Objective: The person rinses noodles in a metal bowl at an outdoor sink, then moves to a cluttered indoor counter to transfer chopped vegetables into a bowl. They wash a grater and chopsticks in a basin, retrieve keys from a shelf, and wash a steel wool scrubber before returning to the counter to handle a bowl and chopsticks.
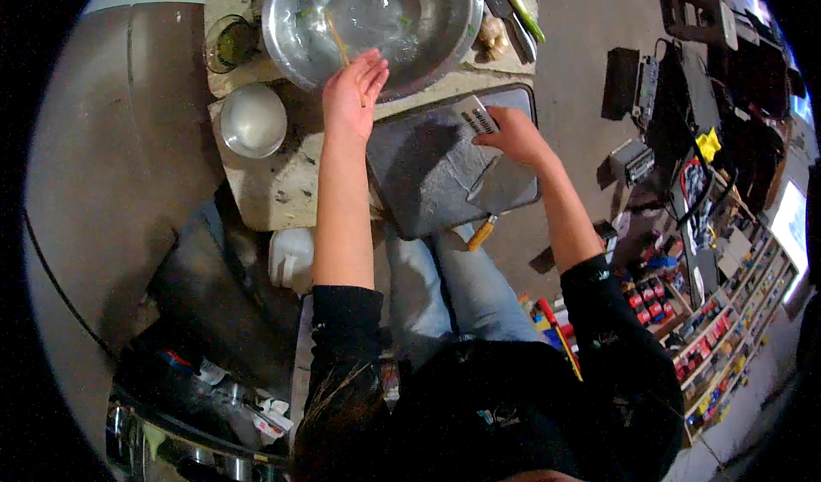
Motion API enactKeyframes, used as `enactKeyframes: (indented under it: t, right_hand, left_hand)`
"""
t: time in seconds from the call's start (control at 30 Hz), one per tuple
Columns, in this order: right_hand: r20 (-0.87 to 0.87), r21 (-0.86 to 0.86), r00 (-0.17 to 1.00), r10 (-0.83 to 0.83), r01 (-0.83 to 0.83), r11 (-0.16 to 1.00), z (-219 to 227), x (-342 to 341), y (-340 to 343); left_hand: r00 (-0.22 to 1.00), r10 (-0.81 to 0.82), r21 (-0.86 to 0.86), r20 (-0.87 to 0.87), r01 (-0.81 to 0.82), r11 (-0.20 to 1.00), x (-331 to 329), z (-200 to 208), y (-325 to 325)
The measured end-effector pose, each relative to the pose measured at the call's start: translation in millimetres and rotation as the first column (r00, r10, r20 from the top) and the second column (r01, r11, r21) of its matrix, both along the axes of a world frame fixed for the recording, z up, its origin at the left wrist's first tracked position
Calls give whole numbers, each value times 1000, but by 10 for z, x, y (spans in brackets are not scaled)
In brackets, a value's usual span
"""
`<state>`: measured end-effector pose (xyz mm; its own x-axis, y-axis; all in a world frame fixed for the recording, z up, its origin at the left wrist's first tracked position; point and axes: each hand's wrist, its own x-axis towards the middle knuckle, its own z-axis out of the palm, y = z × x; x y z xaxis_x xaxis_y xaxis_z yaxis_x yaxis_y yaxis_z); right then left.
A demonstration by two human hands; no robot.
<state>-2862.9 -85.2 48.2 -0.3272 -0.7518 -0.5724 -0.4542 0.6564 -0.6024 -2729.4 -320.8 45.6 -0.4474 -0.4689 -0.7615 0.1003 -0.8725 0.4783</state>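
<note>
My left hand (349, 93) is over the near rim of a large metal basin (282, 54), its fingers stretched out and slightly apart. A thin wooden stick (336, 37), like a chopstick, slants from inside the basin to the edge of this hand, apparently passing beneath it. Water and small green scraps show in the basin. In my right hand (515, 136) is a small flat grater (475, 116) with dark slots, held above the far right part of a dark cutting board (419, 174). A broad-bladed knife (505, 184) lies on the board, its wooden handle (482, 233) jutting over the near edge.
Left of the basin stand a glass bowl (231, 44) and a pale round bowl (253, 121). Ginger (493, 37) and a green onion stalk (517, 3) lie right of it. A white jug (292, 260) is below the worn table (256, 208). Crowded shelves (735, 337) stand far right.
</note>
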Motion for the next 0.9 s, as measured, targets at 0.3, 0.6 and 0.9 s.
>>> enactKeyframes:
  t: [0.3, 0.6, 0.9]
  right_hand:
    - [100, -197, 950, -295, 310, 930, -730, -517, -1852]
    - [-53, -243, 853, -520, 494, 835, -1011, -133, -2125]
    - [-265, -418, 872, -412, 281, 864, 31, 168, -1717]
  left_hand:
    - [998, 18, -45, -65, -21, 999, 27, -31, 57]
    - [1000, -6, -123, 0, 6, 992, 80, -29, 39]
    - [923, -119, -592, 366, 329, 736, -209, 11, 220]
